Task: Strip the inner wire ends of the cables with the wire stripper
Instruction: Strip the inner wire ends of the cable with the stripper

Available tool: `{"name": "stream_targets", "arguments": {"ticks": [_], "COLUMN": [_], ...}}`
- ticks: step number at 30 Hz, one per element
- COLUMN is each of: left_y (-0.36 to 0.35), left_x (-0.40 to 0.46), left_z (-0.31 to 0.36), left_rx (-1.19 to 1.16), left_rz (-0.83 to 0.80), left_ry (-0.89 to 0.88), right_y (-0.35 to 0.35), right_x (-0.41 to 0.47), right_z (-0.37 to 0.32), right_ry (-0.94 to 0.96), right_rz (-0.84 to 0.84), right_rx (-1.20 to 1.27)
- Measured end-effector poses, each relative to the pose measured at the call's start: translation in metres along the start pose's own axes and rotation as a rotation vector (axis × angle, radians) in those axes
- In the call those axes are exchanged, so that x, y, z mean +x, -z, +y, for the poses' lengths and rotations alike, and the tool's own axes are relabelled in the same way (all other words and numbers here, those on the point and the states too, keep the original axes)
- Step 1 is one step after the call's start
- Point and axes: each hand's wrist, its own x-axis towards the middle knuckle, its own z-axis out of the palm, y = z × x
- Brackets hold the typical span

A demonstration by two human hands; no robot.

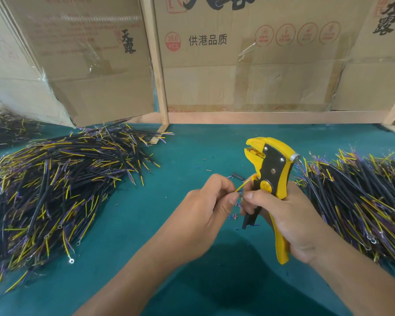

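Observation:
My right hand grips the handles of a yellow and black wire stripper, whose jaws point up and away from me. My left hand pinches a short cable between thumb and fingers. A yellow-green inner wire sticks out of that pinch toward the stripper's body. My right thumb touches the cable end beside my left thumb. The cable's black sheath hangs down below my right fingers.
A big heap of black cables with yellow and purple ends lies on the left of the green table. Another heap lies on the right. Small insulation scraps litter the middle. Cardboard boxes and a wooden frame stand behind.

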Motion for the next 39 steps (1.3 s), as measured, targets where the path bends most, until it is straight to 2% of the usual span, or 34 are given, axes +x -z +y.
{"name": "stream_targets", "arguments": {"ticks": [16, 24, 27, 35, 39], "left_y": [0.02, 0.025, 0.025, 0.028, 0.037], "left_x": [0.002, 0.001, 0.001, 0.001, 0.002], "left_z": [-0.001, 0.0, 0.0, -0.002, -0.004], "left_rx": [-0.115, -0.272, -0.279, -0.232, -0.266], "left_rz": [-0.087, -0.094, -0.102, -0.149, -0.046], "left_ry": [0.06, 0.09, 0.093, 0.077, 0.076], "right_y": [0.008, 0.009, 0.009, 0.012, 0.016], "right_x": [0.004, 0.002, 0.002, 0.003, 0.007], "right_z": [0.003, -0.001, -0.001, 0.003, 0.002], "right_ry": [-0.044, -0.095, -0.124, -0.137, -0.168], "right_rz": [-0.167, -0.306, -0.312, -0.275, -0.219], "right_rx": [0.01, 0.225, 0.295, 0.122, 0.132]}}
